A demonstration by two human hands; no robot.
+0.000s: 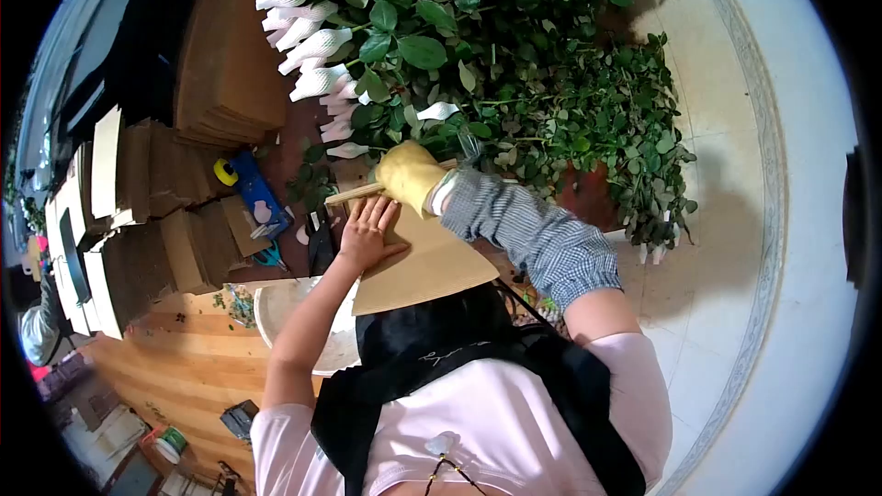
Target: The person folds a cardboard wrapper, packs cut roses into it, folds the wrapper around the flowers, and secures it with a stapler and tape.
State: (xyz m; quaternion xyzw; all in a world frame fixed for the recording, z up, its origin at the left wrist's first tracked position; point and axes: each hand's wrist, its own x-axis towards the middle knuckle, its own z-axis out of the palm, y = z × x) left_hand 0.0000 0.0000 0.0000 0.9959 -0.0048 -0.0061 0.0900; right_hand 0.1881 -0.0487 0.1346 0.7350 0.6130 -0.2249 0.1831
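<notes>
A tan cardboard sheet (427,262) lies in front of my body, its curved near edge toward my lap. Bare and flat, my left hand (370,237) presses on the sheet's left part with fingers stretched out. At the far edge runs a narrow pale strip (354,193), which looks like a folded edge of the cardboard. My right hand (409,174), in a yellow glove, is closed over this edge; its fingertips are hidden. Just beyond it lie leafy rose stems (514,64), several with white foam net sleeves (322,81) over the heads.
Stacked cardboard (230,46) and cardboard boxes (138,262) stand at left. Near them lie a blue tool (257,188), a yellow tape measure (225,172), teal-handled scissors (271,257) and a black object (321,243). A pale round basin (276,312) is beside my left arm.
</notes>
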